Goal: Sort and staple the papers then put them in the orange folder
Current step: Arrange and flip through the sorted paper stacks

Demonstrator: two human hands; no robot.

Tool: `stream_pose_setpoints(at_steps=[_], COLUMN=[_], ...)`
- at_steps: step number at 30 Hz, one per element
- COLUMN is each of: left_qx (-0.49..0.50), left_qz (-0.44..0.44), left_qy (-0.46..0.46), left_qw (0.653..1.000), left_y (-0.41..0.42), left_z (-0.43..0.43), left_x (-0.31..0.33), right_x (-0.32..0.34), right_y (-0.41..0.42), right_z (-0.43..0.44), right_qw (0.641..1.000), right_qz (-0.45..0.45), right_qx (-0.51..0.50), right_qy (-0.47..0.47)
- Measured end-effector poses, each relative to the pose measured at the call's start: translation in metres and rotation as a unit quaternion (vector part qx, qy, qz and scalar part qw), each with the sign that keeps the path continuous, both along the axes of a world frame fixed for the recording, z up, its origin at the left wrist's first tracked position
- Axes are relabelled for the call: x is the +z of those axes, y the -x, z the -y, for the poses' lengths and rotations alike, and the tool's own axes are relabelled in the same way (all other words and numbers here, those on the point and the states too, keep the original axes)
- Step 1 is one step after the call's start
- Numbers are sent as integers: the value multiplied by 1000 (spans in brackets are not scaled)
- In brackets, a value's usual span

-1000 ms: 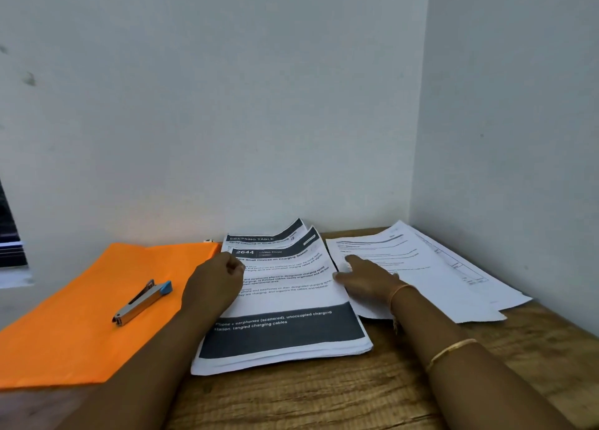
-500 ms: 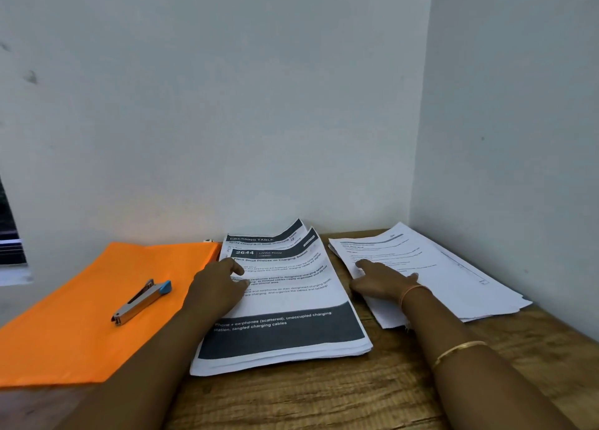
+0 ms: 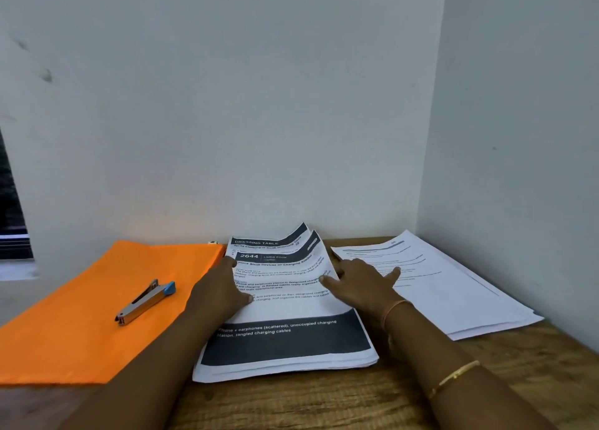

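- Fingers [image 3: 232,262] of the left hand [image 3: 223,287] lay loosely bent on the left margin of the printed stack [image 3: 285,339], pressing the top sheet down and gripping nothing.
- Fingers [image 3: 396,271] of the right hand [image 3: 363,283] were spread straight and held nothing. The thumb met the stack's right edge while the other fingers reached out over the plain pile [image 3: 453,287].
- Half a second earlier that hand had rested wholly on the plain pile at 3 o'clock from the stack. It had since drawn back toward the stack, which suggests one sheet was sorted and the next was about to be taken.
- The far corners of the stack's upper sheets curled upward at 12 o'clock.
- Sorting looked early, since the printed stack was thick and the plain pile thin.
- The orange folder [image 3: 97,316] lay closed and flat at 9 o'clock from the stack. Whether it held any papers could not be told.
- A stapler [image 3: 146,301] rested on top of the folder, untouched, so no stapling looked under way.
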State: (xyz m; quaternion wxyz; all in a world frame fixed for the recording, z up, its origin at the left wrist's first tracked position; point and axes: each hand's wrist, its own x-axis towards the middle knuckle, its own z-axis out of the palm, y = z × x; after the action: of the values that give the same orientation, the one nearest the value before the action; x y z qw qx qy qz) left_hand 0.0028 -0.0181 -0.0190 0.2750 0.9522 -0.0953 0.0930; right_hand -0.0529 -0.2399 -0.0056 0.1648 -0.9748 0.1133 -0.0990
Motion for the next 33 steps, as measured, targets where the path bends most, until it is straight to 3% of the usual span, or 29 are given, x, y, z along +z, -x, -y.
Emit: stream_pose_setpoints(at_steps=[4, 7, 11, 14, 17, 25, 33], left_qx=[16, 23, 26, 19, 16, -6, -5], left_qz=[4, -6, -18, 2, 30, 12, -11], left_qy=[-10, -14, 1, 44, 103, 241, 286], left_qw=[1000, 1000, 999, 999, 994, 971, 958], left_y=[2, 0, -3, -2, -1, 3, 2], left_z=[-3, -3, -5, -3, -1, 6, 4], left_x=[2, 0, -3, -4, -2, 3, 0], right_x=[-4, 1, 11, 13, 15, 9, 9], right_y=[-2, -1, 0, -4, 0, 1, 1], right_z=[-12, -13, -7, 2, 8, 18, 19], right_qw=[999, 997, 992, 977, 972, 887, 866], right_qz=[24, 59, 31, 48, 60, 83, 56], right_qx=[-24, -29, -36, -26, 8, 29, 43], right_qy=[11, -36, -118, -206, -229, -454, -494])
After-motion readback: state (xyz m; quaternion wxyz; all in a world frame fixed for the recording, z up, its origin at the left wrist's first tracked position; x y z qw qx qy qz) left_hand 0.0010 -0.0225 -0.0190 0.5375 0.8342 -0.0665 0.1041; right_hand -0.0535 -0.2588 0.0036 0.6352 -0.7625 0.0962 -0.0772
